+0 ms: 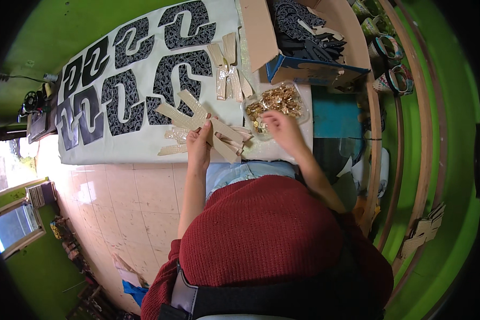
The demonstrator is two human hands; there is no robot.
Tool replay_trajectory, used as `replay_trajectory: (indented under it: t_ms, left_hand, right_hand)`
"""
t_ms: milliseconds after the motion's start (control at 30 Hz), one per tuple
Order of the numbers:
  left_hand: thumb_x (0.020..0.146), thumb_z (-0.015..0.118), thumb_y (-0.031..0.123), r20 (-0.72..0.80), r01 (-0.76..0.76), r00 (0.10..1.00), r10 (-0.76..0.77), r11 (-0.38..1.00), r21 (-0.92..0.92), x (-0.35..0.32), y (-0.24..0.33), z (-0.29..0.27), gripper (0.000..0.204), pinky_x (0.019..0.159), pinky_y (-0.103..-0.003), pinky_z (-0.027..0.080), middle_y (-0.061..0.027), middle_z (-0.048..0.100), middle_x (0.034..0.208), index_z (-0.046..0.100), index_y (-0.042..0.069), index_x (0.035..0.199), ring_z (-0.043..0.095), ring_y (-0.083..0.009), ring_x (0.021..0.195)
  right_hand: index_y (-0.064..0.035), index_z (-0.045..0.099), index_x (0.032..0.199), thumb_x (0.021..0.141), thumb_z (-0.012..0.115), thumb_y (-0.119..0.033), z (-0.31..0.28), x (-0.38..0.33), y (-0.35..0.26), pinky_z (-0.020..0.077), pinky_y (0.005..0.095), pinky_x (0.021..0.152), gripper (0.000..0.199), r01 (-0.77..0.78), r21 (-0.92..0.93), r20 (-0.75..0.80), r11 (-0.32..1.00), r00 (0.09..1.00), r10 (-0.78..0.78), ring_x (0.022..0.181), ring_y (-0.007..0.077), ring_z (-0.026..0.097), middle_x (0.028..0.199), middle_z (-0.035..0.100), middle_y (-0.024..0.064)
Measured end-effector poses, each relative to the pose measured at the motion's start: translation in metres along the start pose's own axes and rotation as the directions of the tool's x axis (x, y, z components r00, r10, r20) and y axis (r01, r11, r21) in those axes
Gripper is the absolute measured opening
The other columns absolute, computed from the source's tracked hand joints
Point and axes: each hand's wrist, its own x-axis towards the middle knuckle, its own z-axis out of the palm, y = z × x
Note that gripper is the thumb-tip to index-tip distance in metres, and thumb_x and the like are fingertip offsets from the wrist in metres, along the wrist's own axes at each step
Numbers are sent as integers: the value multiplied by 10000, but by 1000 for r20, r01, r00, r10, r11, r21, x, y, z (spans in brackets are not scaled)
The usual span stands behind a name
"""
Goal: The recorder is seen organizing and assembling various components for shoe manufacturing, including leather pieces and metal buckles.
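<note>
Well, left hand point(199, 143) pinches beige strips point(196, 111) — right hand point(284, 131), half-curled over gold pieces point(280, 100), grip unclear.

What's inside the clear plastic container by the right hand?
Shiny gold-coloured pieces fill much of the clear plastic container. The right hand reaches over its near part, so what lies beneath the hand, and under the top layer, can't be seen.

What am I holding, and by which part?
Your left hand pinches a beige, textured, X-shaped strap piece near its crossing. Your right hand is at small, shiny gold pieces; whether it grips any cannot be told.
</note>
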Motion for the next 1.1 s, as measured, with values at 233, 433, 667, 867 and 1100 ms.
replay_trajectory:
  t_ms: [233,433,667,867,1100]
  left_hand:
    - [868,527,162,3,83,997,-83,996,-35,7,-6,15,314,702,-246,496,-91,589,1038,512,-15,1127,571,-105,824]
    - [866,524,143,107,33,994,-37,999,39,14,-10,19,285,685,-229,482,-78,598,983,533,-9,1107,567,-96,807]
    - [870,519,150,101,9,995,-9,1000,-4,28,-4,19,293,685,-245,478,-73,590,990,524,-10,1116,560,-99,791]
    - [868,523,155,58,34,998,-36,999,40,33,-6,24,283,677,-255,485,-57,590,999,532,11,1112,562,-99,789]
    - [862,531,152,44,50,998,-51,999,16,35,-9,23,256,632,-231,487,-49,598,936,549,5,1071,564,-90,731]
  right_hand:
    - [-60,625,770,739,516,-154,-19,11,1,465,417,667,147,-94,-716,-25,692,994,109,699,318,606,714,615,169]
    - [-106,648,767,695,583,-182,-12,17,9,463,404,676,123,-114,-687,-91,717,993,70,717,304,600,731,624,138]
    - [-92,642,762,674,584,-134,-14,17,5,461,400,697,113,-112,-641,-76,759,994,83,713,319,599,717,616,153]
    - [-80,639,749,676,584,-137,-16,17,6,463,400,689,108,-142,-628,-45,765,988,147,711,320,598,695,613,154]
    - [-72,639,731,690,574,-135,-28,15,5,461,386,708,99,-152,-659,6,737,978,207,725,300,600,709,612,160]
